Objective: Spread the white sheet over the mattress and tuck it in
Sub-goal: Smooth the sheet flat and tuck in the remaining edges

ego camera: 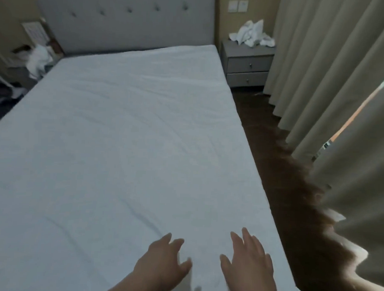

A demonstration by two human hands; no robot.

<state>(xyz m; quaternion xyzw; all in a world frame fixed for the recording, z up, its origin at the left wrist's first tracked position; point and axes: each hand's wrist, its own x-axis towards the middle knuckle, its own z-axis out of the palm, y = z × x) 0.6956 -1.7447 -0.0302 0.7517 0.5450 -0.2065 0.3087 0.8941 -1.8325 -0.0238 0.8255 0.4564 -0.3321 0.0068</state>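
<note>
The white sheet (pixel 130 143) lies flat over the whole mattress, with a few shallow creases running across it. It reaches up to the grey padded headboard (pixel 125 19). Near the foot of the bed, close to the right edge, my left hand (pixel 163 264) is palm down on the sheet with its fingers spread. My right hand (pixel 248 265) lies beside it, also flat with straight fingers. Neither hand grips any cloth.
A grey nightstand (pixel 248 64) with crumpled white cloth (pixel 252 35) on top stands at the back right. Beige curtains (pixel 332 89) hang along the right, beside a strip of dark floor (pixel 279 170). More white cloth (pixel 38 59) and clutter sit at the back left.
</note>
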